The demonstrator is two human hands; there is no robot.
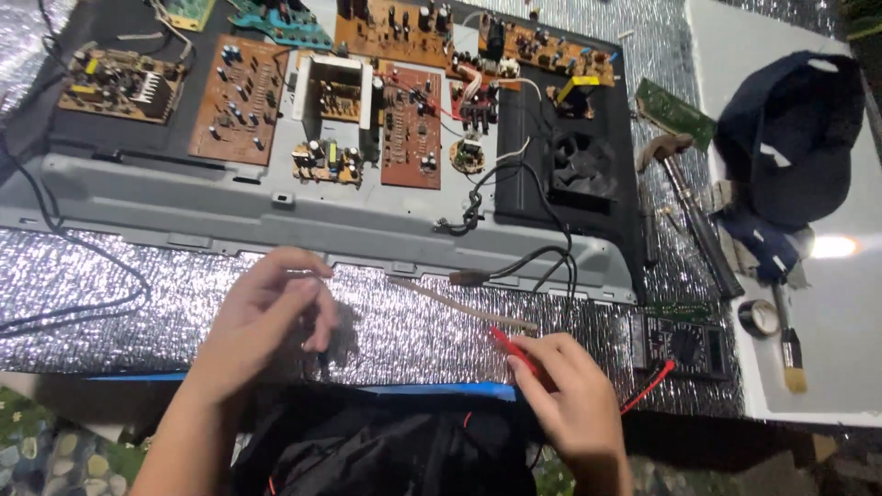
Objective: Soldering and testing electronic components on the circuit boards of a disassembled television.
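Note:
My right hand (571,395) grips a red multimeter probe (511,345) near the front edge of the silvery mat, its red lead running right to a black multimeter (684,346). My left hand (266,312) hovers over the mat with fingers curled and pinched together; whether something small sits between them is not visible. A thin brown stick (464,306) lies between the two hands. Behind them lies an opened grey metal chassis (230,202) with several brown circuit boards (241,99) and a black fan (581,165).
Black cables (514,266) trail from the chassis toward the mat. To the right on a white surface lie a dark cap (790,129), a brush (792,358), a roll of black tape (759,317) and a hand tool (684,197). A black bag (386,441) rests at my lap.

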